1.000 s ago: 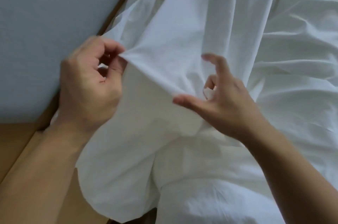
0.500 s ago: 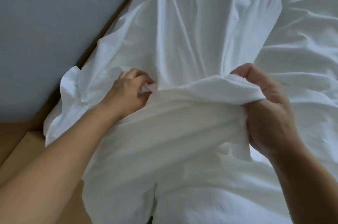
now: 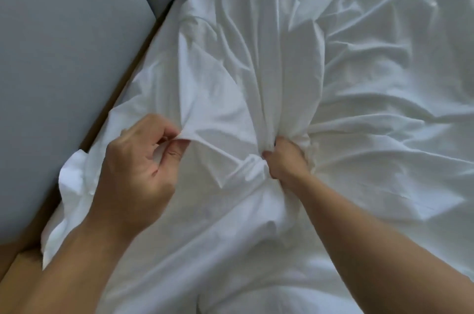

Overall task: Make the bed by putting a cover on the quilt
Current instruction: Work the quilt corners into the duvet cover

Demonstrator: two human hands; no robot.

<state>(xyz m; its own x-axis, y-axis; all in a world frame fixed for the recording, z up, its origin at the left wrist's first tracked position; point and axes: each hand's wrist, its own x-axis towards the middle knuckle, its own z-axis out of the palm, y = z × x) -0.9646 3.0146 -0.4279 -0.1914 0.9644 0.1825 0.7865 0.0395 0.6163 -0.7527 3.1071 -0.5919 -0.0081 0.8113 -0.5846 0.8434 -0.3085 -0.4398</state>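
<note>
Both hands have let the raised fold drop since half a sec ago. Left hand (image 3: 136,167), nearest at lower left, now pinches a thin ridge of the white cover (image 3: 218,98) btwn thumb & fingertips. Right hand (image 3: 284,159), a bit further in at centre frame, is a fist clamped on a gathered bunch of the same cloth. Prob. reason: one hand anchors the bulk while the other teases layers apart to find an edge or corner. Cover lies crumpled across centre & right of frame. Quilt can't be told apart from it, as all is white. Beyond, upper left, is a grey padded panel (image 3: 64,57) w/ a wooden rail (image 3: 125,77) along the bed edge.
</note>
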